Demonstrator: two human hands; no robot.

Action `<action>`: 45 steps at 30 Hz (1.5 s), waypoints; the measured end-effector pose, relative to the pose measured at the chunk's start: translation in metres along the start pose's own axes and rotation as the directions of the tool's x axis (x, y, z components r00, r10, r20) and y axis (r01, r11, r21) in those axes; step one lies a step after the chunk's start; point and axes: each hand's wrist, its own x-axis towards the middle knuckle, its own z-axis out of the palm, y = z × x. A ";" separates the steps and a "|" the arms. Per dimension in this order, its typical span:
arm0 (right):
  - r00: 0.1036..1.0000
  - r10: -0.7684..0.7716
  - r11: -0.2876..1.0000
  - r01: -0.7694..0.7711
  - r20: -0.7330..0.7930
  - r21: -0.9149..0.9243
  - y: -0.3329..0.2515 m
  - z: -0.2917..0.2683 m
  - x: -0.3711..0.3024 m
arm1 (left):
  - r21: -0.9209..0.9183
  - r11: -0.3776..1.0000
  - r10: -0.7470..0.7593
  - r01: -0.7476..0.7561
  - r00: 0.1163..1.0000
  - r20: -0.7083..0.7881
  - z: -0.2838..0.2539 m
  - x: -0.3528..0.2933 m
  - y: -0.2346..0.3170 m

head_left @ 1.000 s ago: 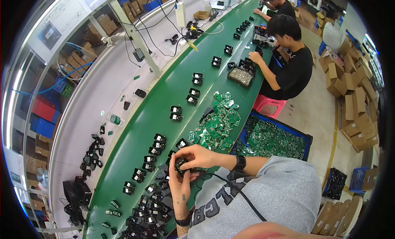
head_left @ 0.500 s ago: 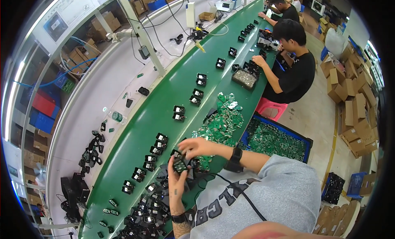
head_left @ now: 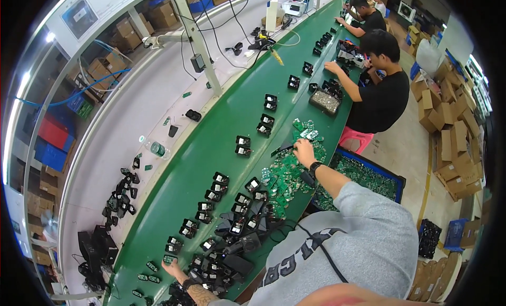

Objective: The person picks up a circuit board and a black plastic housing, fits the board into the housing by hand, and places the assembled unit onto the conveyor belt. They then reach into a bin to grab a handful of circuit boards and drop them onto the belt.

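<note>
My left hand [head_left: 172, 269] is at the lower left of the green bench, its fingers closed round a small black plastic case [head_left: 169, 259] with a green board in it. This case sits at the near end of a row of similar black cases [head_left: 174, 245] with white parts inside. My right arm is stretched forward. At its end my right hand [head_left: 304, 153] rests on the heap of green circuit boards [head_left: 284, 177], with bent fingers held close together at the heap's surface. What is between them, if anything, is hidden. A dark flat piece [head_left: 285, 146] lies beside those fingers.
Black cases and dark parts [head_left: 232, 261] pile up between my arms. A blue crate of circuit boards [head_left: 363, 174] stands right of the bench. Farther up, a co-worker [head_left: 380, 90] sits by a metal tray of small parts [head_left: 324, 101]. A plastic bottle [head_left: 156, 148] lies on the left ledge.
My hands have parted. The left carried the black case down-left to the end of the row; the right moved up-right to the circuit board heap. The whole view has shifted slightly.
</note>
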 end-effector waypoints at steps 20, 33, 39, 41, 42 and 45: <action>0.996 -0.082 0.996 0.080 0.045 0.046 0.074 0.025 0.045 | 0.883 0.464 0.088 0.066 0.989 -0.120 0.101 0.009 0.074; 0.931 0.233 0.418 -0.356 0.280 0.835 -0.005 -0.063 0.030 | 0.619 0.777 0.142 -0.115 0.990 0.005 0.069 -0.035 0.062; 0.878 -0.156 -0.071 -0.467 0.453 0.881 -0.147 -0.154 -0.031 | -0.238 0.945 0.226 -0.225 0.974 -0.024 0.091 -0.124 0.183; 0.839 -0.255 -0.091 -0.516 0.481 0.852 -0.164 -0.164 -0.054 | -0.349 0.934 0.168 -0.080 0.958 0.232 0.122 -0.176 0.218; 0.817 -0.281 -0.083 -0.543 0.503 0.835 -0.173 -0.161 -0.057 | -0.603 0.719 -0.048 0.345 0.890 0.453 0.140 -0.208 0.241; 0.700 -0.449 -0.033 -0.635 0.556 0.772 -0.191 -0.173 -0.085 | -0.429 0.584 0.020 0.689 0.516 0.856 0.170 -0.280 0.291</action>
